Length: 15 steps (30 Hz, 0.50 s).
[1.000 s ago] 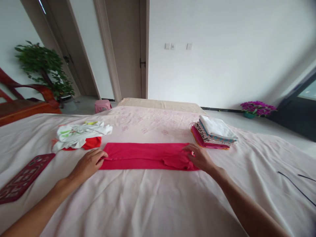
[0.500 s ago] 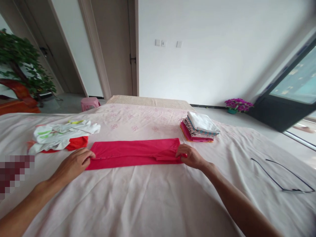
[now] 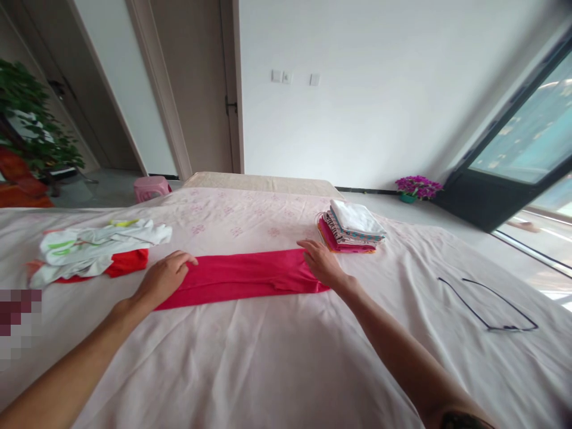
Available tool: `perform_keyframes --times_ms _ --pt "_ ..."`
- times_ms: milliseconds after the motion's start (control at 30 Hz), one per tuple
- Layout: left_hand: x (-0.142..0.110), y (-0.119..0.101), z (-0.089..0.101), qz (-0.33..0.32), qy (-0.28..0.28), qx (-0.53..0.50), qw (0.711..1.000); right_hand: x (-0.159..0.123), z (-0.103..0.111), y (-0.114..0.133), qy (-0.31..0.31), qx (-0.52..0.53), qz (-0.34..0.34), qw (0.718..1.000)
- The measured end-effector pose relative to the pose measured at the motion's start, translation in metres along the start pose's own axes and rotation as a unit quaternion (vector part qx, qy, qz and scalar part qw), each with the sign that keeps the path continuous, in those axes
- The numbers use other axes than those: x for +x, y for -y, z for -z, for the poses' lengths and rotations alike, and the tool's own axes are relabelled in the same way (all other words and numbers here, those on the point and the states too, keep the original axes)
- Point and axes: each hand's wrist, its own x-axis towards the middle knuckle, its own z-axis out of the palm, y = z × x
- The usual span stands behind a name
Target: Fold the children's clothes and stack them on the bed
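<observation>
A red garment (image 3: 250,274), folded into a long flat strip, lies across the bed in front of me; its exact kind does not show. Over its left end rests my left hand (image 3: 167,275), fingers stretched forward to the far edge. My right hand (image 3: 322,262) is at the opposite end, palm down, its fingers extended over the far right corner. Neither hand pinches the cloth. Just beyond my right hand stands a stack of folded clothes (image 3: 353,226) with a white piece on top.
Loose white and red clothes (image 3: 102,247) lie in a heap on the left. Black-framed glasses (image 3: 491,310) rest on the pale bedsheet (image 3: 277,363) at right. Past the bed are a pink stool (image 3: 152,187) and a pot of purple flowers (image 3: 419,187).
Both hands have let go of the garment's ends and moved forward onto its far side, fingers now extended. The view has turned slightly to the right.
</observation>
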Motion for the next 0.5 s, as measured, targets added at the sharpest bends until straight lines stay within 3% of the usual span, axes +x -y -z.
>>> perform_keyframes --times_ms 100,233,333,500 --pt "0.012 -0.018 -0.027 -0.057 -0.021 0.012 0.998 0.004 -0.028 0.016 0.056 -0.069 0.023 0.996" --pt "0.007 -0.025 -0.053 -0.108 0.019 0.059 0.992 -0.007 -0.057 0.012 0.104 -0.123 0.034 0.986" --pt "-0.004 -0.022 -0.057 -0.11 0.034 0.088 0.989 -0.017 -0.064 -0.003 0.086 -0.145 0.023 0.985" --pt "-0.021 -0.016 -0.047 -0.068 0.03 0.123 0.99 -0.027 -0.06 -0.026 0.062 -0.161 0.02 0.985"
